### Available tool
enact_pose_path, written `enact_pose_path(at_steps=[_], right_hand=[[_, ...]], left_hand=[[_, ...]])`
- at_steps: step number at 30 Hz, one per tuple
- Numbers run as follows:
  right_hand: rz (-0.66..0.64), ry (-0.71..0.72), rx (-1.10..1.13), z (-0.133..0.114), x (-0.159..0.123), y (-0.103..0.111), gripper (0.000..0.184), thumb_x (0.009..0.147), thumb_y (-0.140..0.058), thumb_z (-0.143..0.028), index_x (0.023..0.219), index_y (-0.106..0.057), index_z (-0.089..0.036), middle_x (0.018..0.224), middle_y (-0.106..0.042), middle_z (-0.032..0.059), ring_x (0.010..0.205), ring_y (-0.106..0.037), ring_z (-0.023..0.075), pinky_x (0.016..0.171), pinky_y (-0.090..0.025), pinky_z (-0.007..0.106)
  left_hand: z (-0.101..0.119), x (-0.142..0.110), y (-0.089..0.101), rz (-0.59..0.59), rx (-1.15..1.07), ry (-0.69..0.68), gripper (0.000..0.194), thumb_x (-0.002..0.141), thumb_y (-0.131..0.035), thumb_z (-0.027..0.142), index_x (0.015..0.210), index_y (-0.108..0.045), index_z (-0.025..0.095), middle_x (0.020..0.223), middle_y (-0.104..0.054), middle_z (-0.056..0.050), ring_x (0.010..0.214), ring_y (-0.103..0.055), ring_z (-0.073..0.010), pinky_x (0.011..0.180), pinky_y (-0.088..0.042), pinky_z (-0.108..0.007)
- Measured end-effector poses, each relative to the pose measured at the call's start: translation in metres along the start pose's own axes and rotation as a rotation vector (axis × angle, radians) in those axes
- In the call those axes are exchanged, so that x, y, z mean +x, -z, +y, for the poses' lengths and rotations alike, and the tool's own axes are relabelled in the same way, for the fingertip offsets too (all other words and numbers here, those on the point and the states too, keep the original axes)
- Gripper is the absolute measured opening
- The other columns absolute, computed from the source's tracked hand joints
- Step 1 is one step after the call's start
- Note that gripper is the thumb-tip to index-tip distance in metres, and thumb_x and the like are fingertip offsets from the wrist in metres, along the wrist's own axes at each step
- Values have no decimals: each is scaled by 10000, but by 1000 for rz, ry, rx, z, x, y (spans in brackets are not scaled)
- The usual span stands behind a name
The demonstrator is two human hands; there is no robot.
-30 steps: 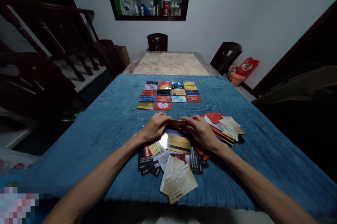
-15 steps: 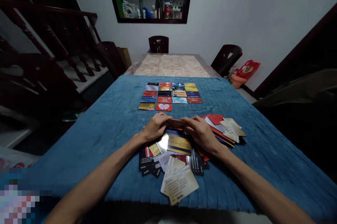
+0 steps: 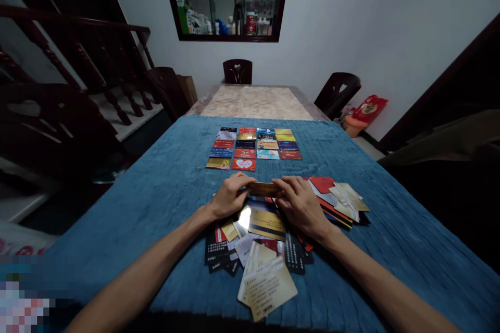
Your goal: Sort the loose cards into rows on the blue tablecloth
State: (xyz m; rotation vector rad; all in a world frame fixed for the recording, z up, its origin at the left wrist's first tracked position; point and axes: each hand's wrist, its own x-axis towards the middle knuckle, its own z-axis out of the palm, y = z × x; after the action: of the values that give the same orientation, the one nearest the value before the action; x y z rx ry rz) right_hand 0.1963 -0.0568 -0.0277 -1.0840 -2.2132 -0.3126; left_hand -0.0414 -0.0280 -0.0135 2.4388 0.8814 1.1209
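Note:
My left hand (image 3: 230,196) and my right hand (image 3: 300,202) are both closed on one brownish card (image 3: 264,189), each pinching an end of it. The card is tilted up above the heap, and its print is too small to read. Below it lies a loose heap of cards, with a gold card with a dark stripe (image 3: 267,224), black cards with white print (image 3: 219,252) and pale gold cards (image 3: 269,288) nearest me. Beyond my hands, several cards lie flat in neat columns, among them a red card with a white heart (image 3: 244,164).
A blue cloth (image 3: 164,182) covers the near part of the table; the far part shows a patterned top (image 3: 253,99). More cards, including pale gold ones (image 3: 349,197), spread beside my right hand. Dark wooden chairs (image 3: 237,71) stand around the table.
The view has tipped up slightly, so everything sits a little lower in the picture. Both hands still hold the brownish card, which now shows more of its face.

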Motion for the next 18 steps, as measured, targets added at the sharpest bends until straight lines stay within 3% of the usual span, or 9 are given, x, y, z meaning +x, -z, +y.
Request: enact_pose_path(at_steps=[10, 18], right_hand=[[69, 65, -66, -3, 0, 2, 418, 948, -494, -218, 1365, -515, -205, 1148, -603, 146, 1036, -522, 288, 875, -496, 460], [100, 109, -164, -5, 3, 7, 472, 935, -511, -198, 1404, -476, -152, 1161, -593, 168, 1038, -473, 299, 865, -490, 463]], left_hand=[[1, -1, 2, 11, 0, 23, 294, 857, -527, 64, 1102, -664, 152, 987, -694, -84, 934, -641, -189, 841, -548, -354], [0, 3, 5, 10, 61, -13, 426, 864, -520, 63, 1271, -570, 176, 1094, -669, -92, 1013, -618, -205, 920, -524, -375]])
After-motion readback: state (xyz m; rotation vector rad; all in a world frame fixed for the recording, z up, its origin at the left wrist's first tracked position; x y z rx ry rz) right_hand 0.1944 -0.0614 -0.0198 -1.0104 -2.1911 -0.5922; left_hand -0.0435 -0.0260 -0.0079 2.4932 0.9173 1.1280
